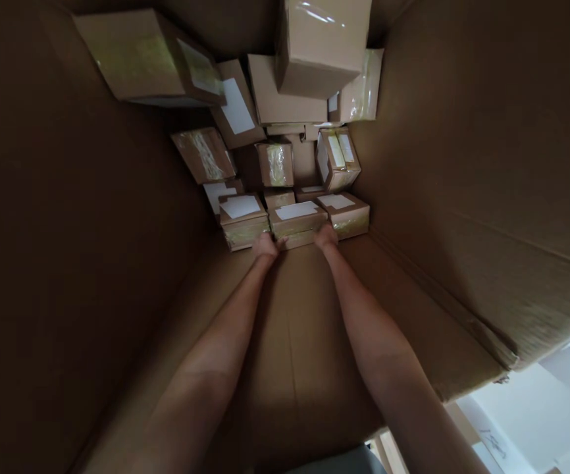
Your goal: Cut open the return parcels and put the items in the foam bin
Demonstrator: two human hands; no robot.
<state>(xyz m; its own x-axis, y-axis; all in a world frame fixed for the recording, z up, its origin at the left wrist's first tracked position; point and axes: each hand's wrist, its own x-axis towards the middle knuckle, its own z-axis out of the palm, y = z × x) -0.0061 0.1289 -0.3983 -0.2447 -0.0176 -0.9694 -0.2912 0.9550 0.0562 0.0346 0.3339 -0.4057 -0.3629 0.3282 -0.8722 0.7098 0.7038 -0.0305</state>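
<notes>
Both arms reach deep into a large cardboard carton (289, 329). A small brown box (297, 220) with a white label on top lies between my hands in the nearest row. My left hand (266, 246) is at its left end, fingers curled round the lower corner. At its right end is my right hand (325, 236), fingers curled against the side. Another labelled box (243, 220) sits just left of my left hand, and a third (347, 214) stands beside my right hand. The fingertips of both hands are partly hidden.
Several taped boxes are piled farther in, among them a large one (324, 49) at the top and a long one (141, 59) at the upper left. The carton's walls rise on both sides. Its right edge (507, 359) borders a bright floor outside.
</notes>
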